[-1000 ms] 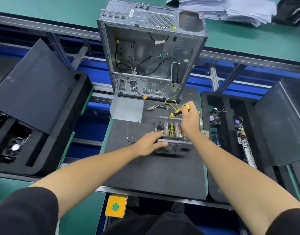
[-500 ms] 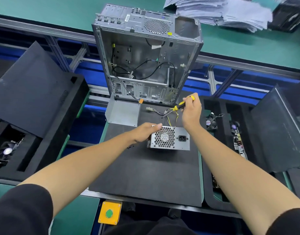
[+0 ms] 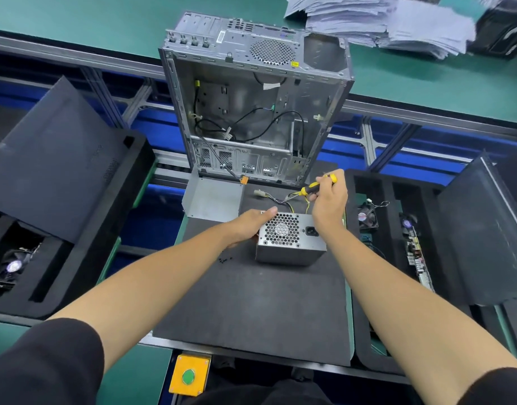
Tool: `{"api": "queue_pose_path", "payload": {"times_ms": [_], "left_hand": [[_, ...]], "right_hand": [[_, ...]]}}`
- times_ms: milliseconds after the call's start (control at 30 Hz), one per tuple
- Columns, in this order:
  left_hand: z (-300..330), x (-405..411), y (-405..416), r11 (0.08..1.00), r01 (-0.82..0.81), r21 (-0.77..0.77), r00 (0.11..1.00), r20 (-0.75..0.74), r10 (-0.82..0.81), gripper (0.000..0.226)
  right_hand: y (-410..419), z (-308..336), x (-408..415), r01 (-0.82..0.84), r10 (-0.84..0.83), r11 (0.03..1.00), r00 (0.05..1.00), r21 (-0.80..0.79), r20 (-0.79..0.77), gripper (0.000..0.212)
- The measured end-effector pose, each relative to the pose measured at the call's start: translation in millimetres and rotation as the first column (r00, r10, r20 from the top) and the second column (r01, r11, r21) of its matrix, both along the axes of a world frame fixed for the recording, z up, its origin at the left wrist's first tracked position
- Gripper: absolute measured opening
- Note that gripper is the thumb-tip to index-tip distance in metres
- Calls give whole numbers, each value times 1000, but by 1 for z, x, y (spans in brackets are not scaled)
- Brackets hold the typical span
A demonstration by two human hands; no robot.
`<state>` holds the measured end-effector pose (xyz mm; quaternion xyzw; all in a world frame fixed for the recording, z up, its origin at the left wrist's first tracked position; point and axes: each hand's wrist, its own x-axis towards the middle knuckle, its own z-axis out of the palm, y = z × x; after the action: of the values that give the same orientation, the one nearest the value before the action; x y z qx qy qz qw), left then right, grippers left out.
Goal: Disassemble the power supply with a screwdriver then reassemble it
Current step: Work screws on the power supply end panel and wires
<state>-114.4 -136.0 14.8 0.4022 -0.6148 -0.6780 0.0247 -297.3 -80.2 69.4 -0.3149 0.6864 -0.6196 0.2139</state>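
We have tipped the grey metal power supply box (image 3: pixel 290 239) fan-face up, left hand (image 3: pixel 248 226) gripping its edge, right hand (image 3: pixel 328 204) clutching the yellow-handled screwdriver (image 3: pixel 317 187), ready for its screws.

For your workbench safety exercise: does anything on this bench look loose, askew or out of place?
Small black screws lie loose on the black mat, left of the power supply, easy to lose. A grey metal panel lies detached beside the open computer case.

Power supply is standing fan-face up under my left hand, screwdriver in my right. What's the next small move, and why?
Probably bring the screwdriver tip down to a fastener on the power supply. The right hand grips the tool above the unit's wires, off the casing, while the left hand holds the unit by its left side on the black mat. No screw head is clear here.
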Motion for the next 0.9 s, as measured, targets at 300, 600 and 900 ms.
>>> {"api": "queue_pose_path", "payload": {"times_ms": [300,600,900], "left_hand": [[-5,3,-1,993,117,2,993,-25,-117,44],[-1,3,-2,983,131,-127,991,29,-128,41],[2,5,2,989,79,-128,996,-27,-83,46]], "right_hand": [[7,-10,9,-28,30,998,999,47,-43,17],[10,-8,11,-54,56,997,998,50,-28,16],[18,-13,16,-26,146,948,922,317,-358,18]]}}
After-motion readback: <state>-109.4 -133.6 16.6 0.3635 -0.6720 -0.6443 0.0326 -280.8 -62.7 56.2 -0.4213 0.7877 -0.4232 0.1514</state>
